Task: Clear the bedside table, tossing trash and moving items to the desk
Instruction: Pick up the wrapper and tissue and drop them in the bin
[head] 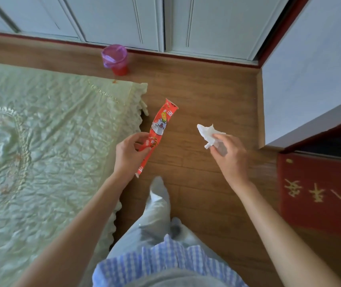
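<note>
My left hand (129, 151) grips a long red snack wrapper (161, 123) with a cartoon print, held over the wooden floor beside the bed. My right hand (228, 154) pinches a crumpled white tissue (208, 133) at about the same height. Ahead on the floor by the wardrobe stands a small red bin (115, 59) lined with a purple bag. The bedside table is out of view.
A bed with a pale green quilt (45, 141) fills the left side. White wardrobe doors (113, 17) run along the far wall. A red doormat (318, 193) lies at the right by a doorway. My legs and grey socks (159, 189) stand on the floor.
</note>
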Motion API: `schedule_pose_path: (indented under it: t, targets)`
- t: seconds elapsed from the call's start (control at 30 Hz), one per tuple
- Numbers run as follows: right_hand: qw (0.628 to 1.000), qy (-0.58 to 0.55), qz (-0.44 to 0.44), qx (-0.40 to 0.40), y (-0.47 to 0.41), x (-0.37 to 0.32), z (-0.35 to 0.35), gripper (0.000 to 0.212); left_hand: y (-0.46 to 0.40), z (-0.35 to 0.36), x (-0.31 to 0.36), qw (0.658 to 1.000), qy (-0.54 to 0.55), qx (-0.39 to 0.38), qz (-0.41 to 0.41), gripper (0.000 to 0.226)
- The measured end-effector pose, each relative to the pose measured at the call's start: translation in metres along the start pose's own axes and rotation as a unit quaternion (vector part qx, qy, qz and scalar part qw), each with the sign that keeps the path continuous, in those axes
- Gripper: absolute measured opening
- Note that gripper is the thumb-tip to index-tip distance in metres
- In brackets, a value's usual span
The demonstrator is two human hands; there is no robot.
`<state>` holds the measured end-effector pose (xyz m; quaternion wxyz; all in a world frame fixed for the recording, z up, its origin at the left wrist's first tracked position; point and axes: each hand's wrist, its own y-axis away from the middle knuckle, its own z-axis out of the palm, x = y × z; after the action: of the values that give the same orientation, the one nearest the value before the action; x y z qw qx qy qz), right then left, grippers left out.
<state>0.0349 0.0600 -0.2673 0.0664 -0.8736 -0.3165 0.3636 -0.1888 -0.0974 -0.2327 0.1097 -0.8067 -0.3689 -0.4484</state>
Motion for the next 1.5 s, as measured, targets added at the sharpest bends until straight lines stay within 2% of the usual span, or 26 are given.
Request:
schedule_pose_path:
  t: [0.53, 0.73, 1.07, 1.2, 1.5]
  targets:
    - [1.0, 0.021, 0.002, 0.006, -0.257, 0.036, 0.077, 0.031, -0.284, 0.002, 0.072, 1.0, -0.007, -0.009, 0.024, 0.038]
    - [0.999, 0.023, 0.003, -0.038, -0.343, 0.066, 0.106, 0.033, -0.365, 0.01, 0.086, 1.0, -0.024, -0.006, 0.005, 0.037]
    - [0.994, 0.012, -0.07, -0.086, -0.542, 0.118, 0.151, 0.028, -0.512, 0.036, 0.115, 0.992, 0.011, 0.1, -0.073, 0.041]
    - [0.986, 0.014, -0.105, -0.131, -0.611, 0.128, 0.167, 0.028, -0.553, 0.043, 0.133, 0.986, 0.009, 0.133, -0.098, 0.042]
    - [0.965, -0.02, -0.158, -0.208, -0.71, 0.115, 0.241, 0.029, -0.624, 0.038, 0.128, 0.97, 0.027, 0.182, -0.162, 0.041]
